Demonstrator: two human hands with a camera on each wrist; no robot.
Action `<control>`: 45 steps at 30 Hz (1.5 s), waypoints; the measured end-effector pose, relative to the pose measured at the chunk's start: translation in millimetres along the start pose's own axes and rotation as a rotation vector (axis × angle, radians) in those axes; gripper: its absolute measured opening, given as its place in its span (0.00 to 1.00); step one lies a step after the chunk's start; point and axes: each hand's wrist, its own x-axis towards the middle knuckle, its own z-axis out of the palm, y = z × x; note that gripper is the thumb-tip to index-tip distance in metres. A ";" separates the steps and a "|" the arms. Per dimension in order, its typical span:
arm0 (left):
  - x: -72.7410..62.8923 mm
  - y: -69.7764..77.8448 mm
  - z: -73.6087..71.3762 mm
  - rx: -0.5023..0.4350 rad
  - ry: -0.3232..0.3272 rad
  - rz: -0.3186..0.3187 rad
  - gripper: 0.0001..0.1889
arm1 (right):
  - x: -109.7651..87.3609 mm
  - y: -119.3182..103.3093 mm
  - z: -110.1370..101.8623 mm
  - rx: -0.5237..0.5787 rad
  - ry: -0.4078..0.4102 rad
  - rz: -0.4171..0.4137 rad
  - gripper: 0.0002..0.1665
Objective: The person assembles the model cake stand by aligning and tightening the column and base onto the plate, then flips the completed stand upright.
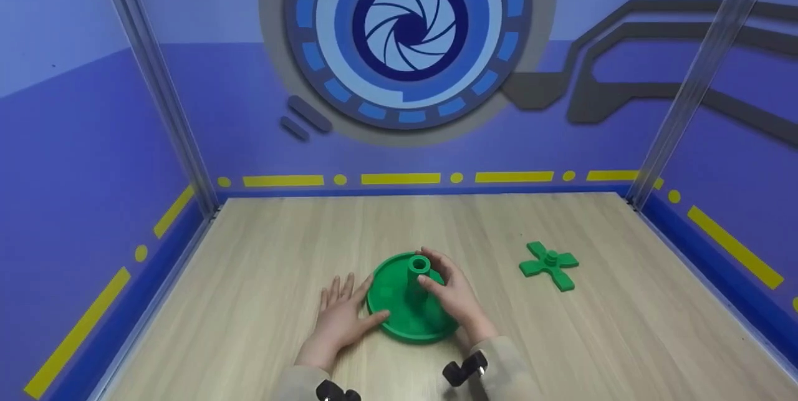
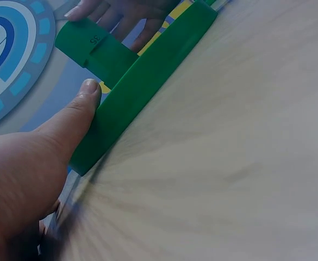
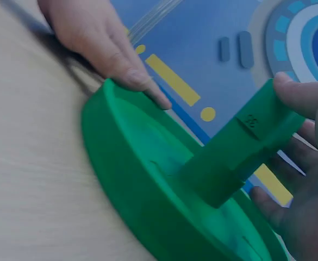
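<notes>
One hollow green tube (image 1: 414, 284), smooth and plastic-looking, stands upright on one round, shallow green dish (image 1: 405, 326) with a raised rim, near the table's middle. Your right hand (image 1: 456, 294) grips the tube between thumb and fingers; your left hand (image 1: 341, 323), fingers straight, touches the rim. Well apart, to the right, one flat green cross (image 1: 548, 265) with four arms and one round peg lies on the wood-grain table (image 1: 249, 326).

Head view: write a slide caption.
Right fingers hold a green tube standing in a green tray, left fingers at the rim, a green cross apart.
</notes>
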 end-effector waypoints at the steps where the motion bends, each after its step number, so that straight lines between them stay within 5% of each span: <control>1: -0.2 0.0 0.0 0.000 -0.001 0.001 0.48 | -0.2 -0.6 -1.2 0.012 -0.025 -0.001 0.35; 8: 0.4 0.2 0.0 -0.006 -0.008 0.003 0.48 | -0.1 0.0 -3.4 0.013 -0.079 0.011 0.32; 45: 0.6 -0.2 0.6 -0.010 -0.006 -0.003 0.48 | 0.9 0.4 5.4 -0.123 0.107 0.068 0.31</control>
